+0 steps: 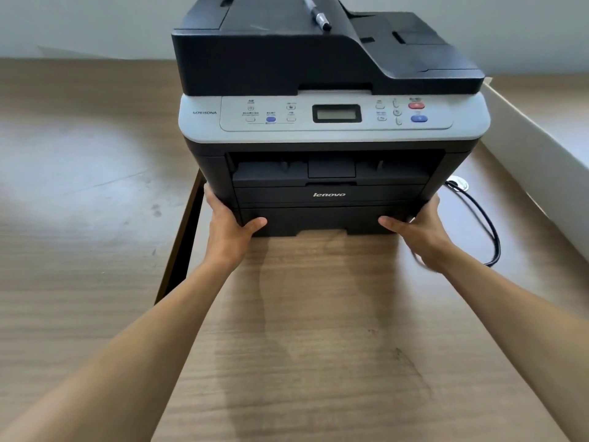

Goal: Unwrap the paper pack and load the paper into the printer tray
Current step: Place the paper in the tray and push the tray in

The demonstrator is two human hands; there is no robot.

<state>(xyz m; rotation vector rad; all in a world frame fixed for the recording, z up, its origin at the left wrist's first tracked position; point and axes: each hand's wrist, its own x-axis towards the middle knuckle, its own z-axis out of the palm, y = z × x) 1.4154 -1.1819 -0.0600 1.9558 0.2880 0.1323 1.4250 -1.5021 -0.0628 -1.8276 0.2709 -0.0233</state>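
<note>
A black and grey printer [328, 122] stands on a wooden table [318, 330] in front of me. Its paper tray [322, 220] is the closed bottom drawer, flush with the front. My left hand [229, 231] grips the lower left corner of the printer, thumb on the tray front. My right hand [420, 234] grips the lower right corner the same way. No paper pack is in view.
A black marker pen [318, 14] lies on top of the printer. A black cable [481, 224] loops on the table to the right. A white panel [541, 173] runs along the right side. The table's left edge [181, 244] drops to a lower wooden surface.
</note>
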